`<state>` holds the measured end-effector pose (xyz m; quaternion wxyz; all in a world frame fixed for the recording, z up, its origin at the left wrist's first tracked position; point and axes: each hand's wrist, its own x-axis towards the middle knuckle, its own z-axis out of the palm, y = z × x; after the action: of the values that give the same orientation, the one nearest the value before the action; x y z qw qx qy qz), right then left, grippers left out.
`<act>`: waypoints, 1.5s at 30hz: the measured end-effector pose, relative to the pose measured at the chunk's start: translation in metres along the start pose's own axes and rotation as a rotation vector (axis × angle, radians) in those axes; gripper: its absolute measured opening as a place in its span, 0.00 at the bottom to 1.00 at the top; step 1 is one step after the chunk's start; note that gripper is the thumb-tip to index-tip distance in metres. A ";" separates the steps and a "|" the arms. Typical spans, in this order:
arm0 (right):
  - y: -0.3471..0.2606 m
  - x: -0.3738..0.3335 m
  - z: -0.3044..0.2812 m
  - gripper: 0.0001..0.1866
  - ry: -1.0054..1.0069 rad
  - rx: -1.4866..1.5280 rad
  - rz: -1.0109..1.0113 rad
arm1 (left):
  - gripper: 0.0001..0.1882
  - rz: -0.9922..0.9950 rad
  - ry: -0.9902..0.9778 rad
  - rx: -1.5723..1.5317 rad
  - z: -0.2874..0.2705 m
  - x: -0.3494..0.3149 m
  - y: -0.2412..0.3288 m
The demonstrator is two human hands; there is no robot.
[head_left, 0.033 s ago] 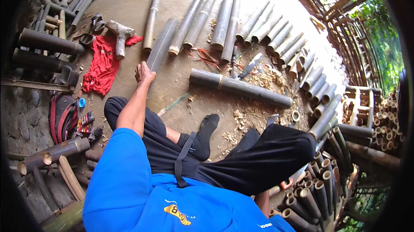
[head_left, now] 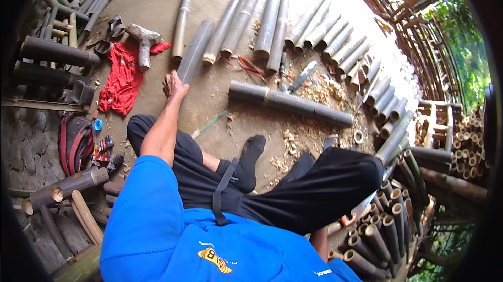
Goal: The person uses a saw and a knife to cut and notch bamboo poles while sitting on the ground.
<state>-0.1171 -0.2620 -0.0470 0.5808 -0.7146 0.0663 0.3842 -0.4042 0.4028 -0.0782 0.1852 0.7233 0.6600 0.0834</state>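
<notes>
I sit on the concrete floor in a blue shirt and black trousers, legs folded. My left hand [head_left: 173,86] reaches forward and closes on the near end of a grey split bamboo pole [head_left: 195,51] that lies pointing away from me. Only my right forearm [head_left: 319,241] shows, low beside my thigh; the hand itself is hidden behind the leg, close to an orange hooked piece [head_left: 347,219].
Several split bamboo lengths [head_left: 272,22] lie in a row ahead. A thick dark bamboo tube [head_left: 291,104] lies crosswise amid shavings [head_left: 319,90], with a knife [head_left: 304,75] near it. A red cloth [head_left: 123,80] and wooden mallet [head_left: 142,41] lie left, a red-black bag [head_left: 76,143] nearer. Cut tubes [head_left: 377,235] are stacked right.
</notes>
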 end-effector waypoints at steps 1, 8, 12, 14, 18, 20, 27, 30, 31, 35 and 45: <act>-0.006 -0.008 -0.003 0.16 0.022 0.012 -0.034 | 0.41 0.056 0.072 -0.018 0.002 -0.005 0.007; -0.047 -0.064 -0.023 0.14 0.196 0.069 -0.320 | 0.27 0.823 -0.154 -0.400 -0.058 -0.073 0.157; -0.080 -0.086 -0.011 0.14 0.231 0.109 -0.513 | 0.22 1.018 -0.497 -0.436 -0.093 -0.132 0.196; -0.096 -0.099 -0.008 0.13 0.279 0.097 -0.609 | 0.17 1.053 -0.656 -0.390 -0.097 -0.170 0.212; -0.118 -0.135 0.007 0.15 0.417 -0.029 -0.705 | 0.13 1.214 -0.952 -0.362 -0.094 -0.233 0.230; -0.126 -0.153 0.019 0.17 0.545 -0.318 -0.867 | 0.10 1.195 -1.037 -0.202 -0.100 -0.259 0.243; -0.157 -0.236 0.054 0.08 0.450 -0.398 -0.910 | 0.14 1.406 -1.806 0.204 -0.166 -0.330 0.199; -0.166 -0.242 0.099 0.05 -0.239 -0.385 -0.756 | 0.19 1.428 -1.531 0.368 -0.190 -0.347 0.147; -0.161 -0.235 0.118 0.05 -0.388 -0.408 -0.732 | 0.15 1.475 -1.398 0.326 -0.196 -0.348 0.136; -0.120 -0.214 0.169 0.05 -0.711 -0.573 -0.684 | 0.06 1.620 -0.989 0.153 -0.190 -0.353 0.113; -0.109 -0.209 0.208 0.11 -0.937 -0.749 -0.403 | 0.06 1.500 -0.721 0.099 -0.181 -0.336 0.069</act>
<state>-0.3016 -0.1180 0.1629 0.3196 -0.6236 -0.4699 0.5367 -0.4448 0.0958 0.1558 0.2486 0.9607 -0.0935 -0.0812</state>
